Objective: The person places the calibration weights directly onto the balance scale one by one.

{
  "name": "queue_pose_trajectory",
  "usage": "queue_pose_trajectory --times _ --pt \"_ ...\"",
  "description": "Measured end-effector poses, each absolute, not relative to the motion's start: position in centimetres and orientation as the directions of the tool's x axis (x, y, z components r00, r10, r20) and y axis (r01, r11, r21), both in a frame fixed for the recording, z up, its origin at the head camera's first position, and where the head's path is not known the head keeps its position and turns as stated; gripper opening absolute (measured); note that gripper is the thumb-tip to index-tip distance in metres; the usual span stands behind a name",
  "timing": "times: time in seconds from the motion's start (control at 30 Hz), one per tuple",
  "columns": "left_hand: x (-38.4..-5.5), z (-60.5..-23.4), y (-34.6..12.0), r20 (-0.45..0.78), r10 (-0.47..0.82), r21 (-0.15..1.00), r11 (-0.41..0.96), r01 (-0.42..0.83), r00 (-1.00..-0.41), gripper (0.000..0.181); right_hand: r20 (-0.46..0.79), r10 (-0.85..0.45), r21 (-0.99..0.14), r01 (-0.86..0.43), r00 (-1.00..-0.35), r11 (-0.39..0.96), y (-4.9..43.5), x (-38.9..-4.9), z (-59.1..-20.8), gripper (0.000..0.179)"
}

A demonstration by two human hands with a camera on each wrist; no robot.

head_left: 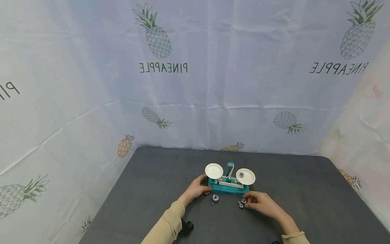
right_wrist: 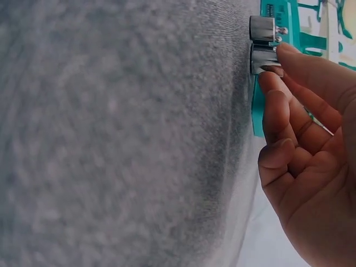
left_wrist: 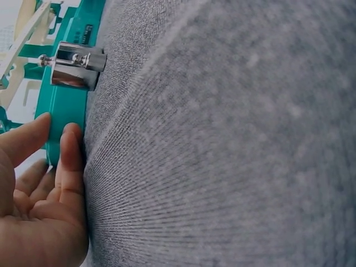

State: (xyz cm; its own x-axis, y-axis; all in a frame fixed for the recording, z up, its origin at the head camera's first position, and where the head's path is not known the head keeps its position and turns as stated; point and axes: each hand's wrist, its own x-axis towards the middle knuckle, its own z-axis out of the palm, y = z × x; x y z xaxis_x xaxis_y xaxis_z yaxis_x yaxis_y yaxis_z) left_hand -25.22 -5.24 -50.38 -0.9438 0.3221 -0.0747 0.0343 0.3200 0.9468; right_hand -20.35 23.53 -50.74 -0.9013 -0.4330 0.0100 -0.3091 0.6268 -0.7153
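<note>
A teal balance scale with two white pans stands on the dark grey table. One small metal weight sits in its right pan; the left pan holds nothing. At the left end of the base, my left hand grips it between thumb and fingers. My right hand is low in front of the base's right end. Its thumb and a finger pinch a shiny cylindrical weight, beside another weight. A larger weight and a small one stand before the scale's left half.
Several weights cluster by the right fingertips. A black object shows next to the left sleeve. White cloth with pineapple prints hangs behind the table and along its sides.
</note>
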Motion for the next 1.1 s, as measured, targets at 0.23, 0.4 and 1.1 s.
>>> queue_pose_trajectory --times 0.23,0.4,1.1 --pt "-26.1 -51.9 -5.2 -0.094 0.342 0.948 0.317 0.02 -0.935 0.058 0.004 -0.422 -0.703 -0.303 -0.906 0.644 23.3 -20.3 -50.8 0.026" --pt "-26.8 -52.5 -5.2 -0.126 0.35 0.952 0.304 -0.015 -0.928 0.062 0.003 -0.423 -0.701 -0.303 -0.906 0.646 23.2 -20.3 -50.8 0.024" --pt "-27.2 -51.7 -5.1 -0.182 0.373 0.964 0.251 -0.09 -0.91 0.067 -0.001 -0.427 -0.672 -0.316 -0.904 0.669 23.2 -20.2 -50.8 0.022"
